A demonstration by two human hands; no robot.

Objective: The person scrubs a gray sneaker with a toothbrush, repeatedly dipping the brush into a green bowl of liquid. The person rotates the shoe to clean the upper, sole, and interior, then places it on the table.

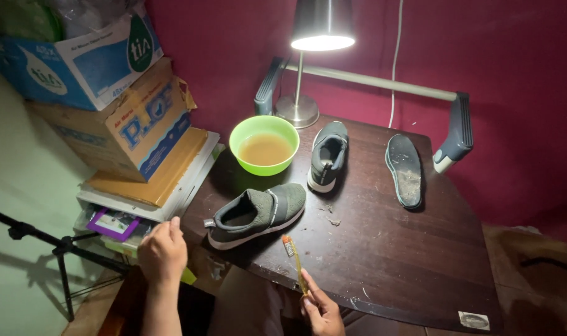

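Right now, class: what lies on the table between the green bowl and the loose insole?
In the head view, an upright grey shoe stands between the green bowl and the insole.

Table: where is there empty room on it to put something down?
The table is bare across its near right part, between the insole, the toothbrush in the right hand, and the front edge. A smaller gap lies between the upright shoe and the insole. It is crowded at the back left, where the green bowl, lamp and near shoe sit close.
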